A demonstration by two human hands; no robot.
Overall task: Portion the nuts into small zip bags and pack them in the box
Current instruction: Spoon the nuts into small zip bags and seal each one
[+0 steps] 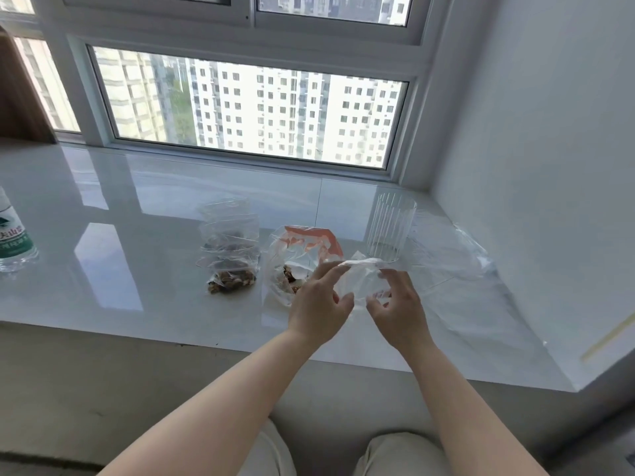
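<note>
A small clear zip bag (360, 280) is held above the white sill between both hands. My left hand (319, 304) pinches its left side and my right hand (395, 310) grips its right side. I cannot tell whether the bag holds any nuts. Just left of my left hand lies a larger clear bag with an orange top (302, 255) and brown nuts inside. Further left, a filled small zip bag of nuts (232, 280) lies on the sill, with a pile of clear small bags (228, 228) behind it. No box is in view.
A ribbed clear glass (390, 231) stands behind my right hand. Crumpled clear plastic sheeting (453, 249) spreads to the right, against the wall. A water bottle with a green label (13, 235) stands at the far left edge. The sill's front edge (171, 341) runs below my forearms.
</note>
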